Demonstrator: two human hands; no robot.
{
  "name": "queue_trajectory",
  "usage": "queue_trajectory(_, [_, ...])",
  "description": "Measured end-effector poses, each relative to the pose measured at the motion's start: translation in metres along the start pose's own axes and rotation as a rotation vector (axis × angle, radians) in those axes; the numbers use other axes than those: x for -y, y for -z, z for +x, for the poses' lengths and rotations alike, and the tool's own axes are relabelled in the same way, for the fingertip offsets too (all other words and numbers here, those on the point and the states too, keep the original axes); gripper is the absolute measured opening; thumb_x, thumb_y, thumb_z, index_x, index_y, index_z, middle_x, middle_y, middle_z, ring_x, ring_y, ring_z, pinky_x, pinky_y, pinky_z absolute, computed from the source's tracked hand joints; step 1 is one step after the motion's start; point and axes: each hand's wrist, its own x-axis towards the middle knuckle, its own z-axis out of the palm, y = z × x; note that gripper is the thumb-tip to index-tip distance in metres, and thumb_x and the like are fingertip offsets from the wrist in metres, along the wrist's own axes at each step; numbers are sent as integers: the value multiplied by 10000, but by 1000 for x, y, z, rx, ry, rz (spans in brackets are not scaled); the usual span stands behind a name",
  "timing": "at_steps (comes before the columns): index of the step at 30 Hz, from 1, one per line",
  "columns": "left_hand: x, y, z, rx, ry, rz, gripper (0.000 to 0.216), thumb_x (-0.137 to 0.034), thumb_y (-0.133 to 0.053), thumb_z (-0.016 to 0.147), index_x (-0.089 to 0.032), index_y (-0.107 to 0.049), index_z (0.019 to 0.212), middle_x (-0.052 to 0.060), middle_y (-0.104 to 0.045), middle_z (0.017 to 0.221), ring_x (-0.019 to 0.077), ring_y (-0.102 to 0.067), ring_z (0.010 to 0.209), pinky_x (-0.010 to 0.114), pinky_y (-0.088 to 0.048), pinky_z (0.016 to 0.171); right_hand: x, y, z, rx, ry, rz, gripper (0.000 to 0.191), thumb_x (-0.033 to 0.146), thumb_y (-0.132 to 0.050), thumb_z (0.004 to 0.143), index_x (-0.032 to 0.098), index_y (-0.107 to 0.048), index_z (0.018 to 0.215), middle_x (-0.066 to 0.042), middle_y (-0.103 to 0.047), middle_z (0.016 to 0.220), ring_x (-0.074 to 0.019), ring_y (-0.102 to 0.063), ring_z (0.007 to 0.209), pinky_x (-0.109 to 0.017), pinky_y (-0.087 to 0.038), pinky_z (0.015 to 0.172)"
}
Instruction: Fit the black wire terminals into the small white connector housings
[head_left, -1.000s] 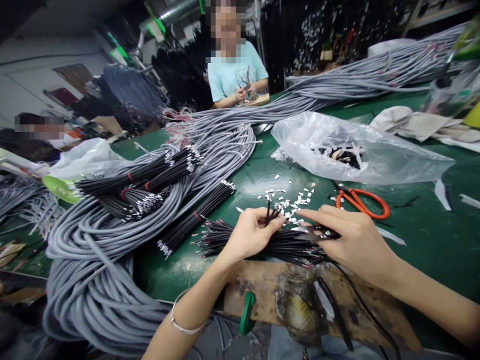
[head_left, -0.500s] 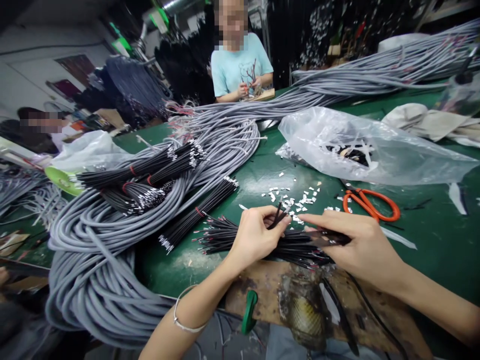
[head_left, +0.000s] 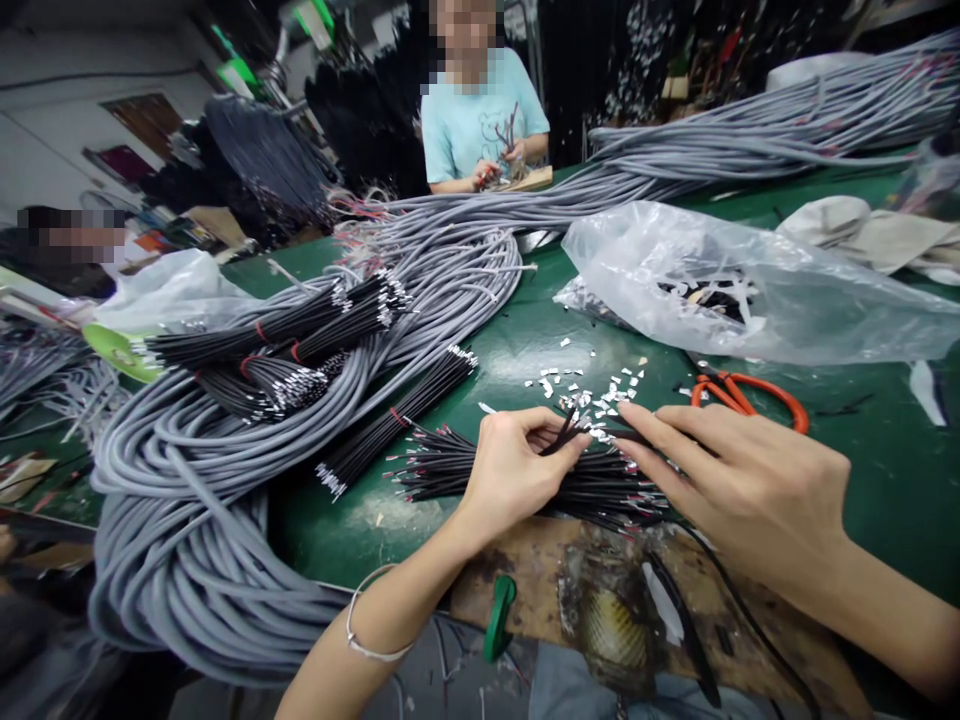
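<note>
My left hand (head_left: 514, 465) is closed, pinching a short black cable (head_left: 564, 432) between thumb and fingers. It sits above a loose bundle of black cables (head_left: 442, 465) with stripped red and white ends. My right hand (head_left: 757, 475) is on the right, its fingertips closed round a dark, thin strip that looks like a black cable end (head_left: 636, 437); part of it is hidden by the fingers. Small white pieces (head_left: 600, 400) lie scattered on the green table just beyond both fingertips.
Orange-handled scissors (head_left: 757, 395) lie beyond my right hand, near a clear plastic bag (head_left: 817, 310). Tied black cable bundles (head_left: 397, 425) and thick grey cable coils (head_left: 187, 480) fill the left. A wooden board (head_left: 540, 560) is at the near edge. A person (head_left: 484, 125) works opposite.
My right hand has shifted right and its fingers have straightened. The dark strip now points toward my left hand instead of lying under the right palm. My left hand has barely moved.
</note>
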Motion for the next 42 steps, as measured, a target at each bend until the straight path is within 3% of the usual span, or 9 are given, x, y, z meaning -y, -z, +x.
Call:
queue_trajectory(9, [-3,1,0,-2,-44,38,258,-284,-635,749,-120,-562,564,-27,-475,511,65,-372,472,194,-268,433,2,1,1,-13,26,-18,246,248,-630,819,126,-660,1031,-41,-694,817,-172,-581,655,-311,-360,565])
queue_trajectory(30, [-4,-1,-3,1,-79,52,212,-269,-624,754,-119,-606,607,-12,-550,555,82,-451,512,192,-338,472,1,3,0,4,67,-50,270,239,-627,816,119,-652,1057,-61,-702,849,-176,-585,687,-306,-350,564])
queue_trajectory(37, [-2,-2,-5,-59,-159,217,191,-244,-649,735,-136,-610,583,-12,-576,562,87,-454,511,201,-320,470,1,2,-1,34,133,-66,213,210,-601,832,144,-666,1025,-26,-702,796,-160,-577,641,-311,-334,543])
queue_trajectory(40, [-6,0,-5,-89,-192,244,171,-223,-669,718,-139,-611,581,-11,-592,573,91,-468,518,205,-340,493,1,3,4,49,146,-38,184,202,-518,884,135,-679,942,-36,-693,742,-154,-578,587,-312,-323,507])
queue_trajectory(42, [-12,2,-6,-84,-198,235,125,-190,-676,707,-142,-633,599,-8,-621,600,95,-487,527,207,-364,514,3,4,9,60,93,37,264,198,-424,925,141,-675,869,-38,-682,704,-150,-579,543,-311,-327,478])
